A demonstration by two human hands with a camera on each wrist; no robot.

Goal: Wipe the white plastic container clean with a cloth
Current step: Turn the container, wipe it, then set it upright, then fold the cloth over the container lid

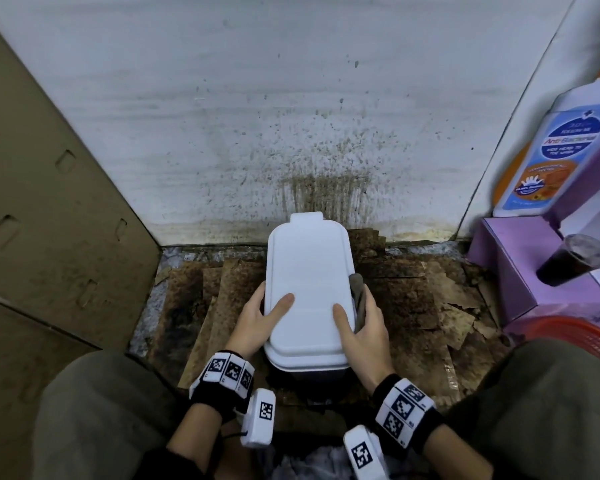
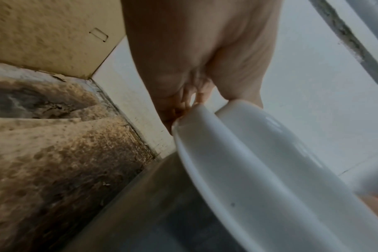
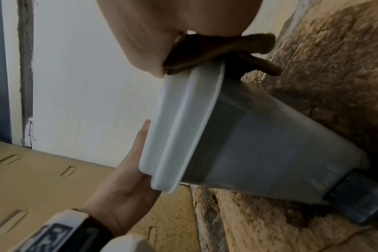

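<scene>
A white plastic container (image 1: 309,282) with a white lid (image 2: 259,162) stands on stained cardboard between my knees; its translucent body (image 3: 259,145) shows in the right wrist view. My left hand (image 1: 260,320) grips the lid's left edge, thumb on top, fingers curled under the rim. My right hand (image 1: 361,327) grips the right edge with its thumb on the lid. A dark grey-brown cloth (image 1: 359,296) is pressed between my right palm and the container's side; it bunches at the lid corner (image 3: 218,49).
Dirty brown cardboard sheets (image 1: 222,299) cover the floor. A spattered white wall (image 1: 257,116) rises behind. A tan cardboard panel (image 1: 49,202) leans at left. At right stand purple boxes (image 1: 520,271), a cup of dark drink (image 1: 568,265) and a red basket (image 1: 575,334).
</scene>
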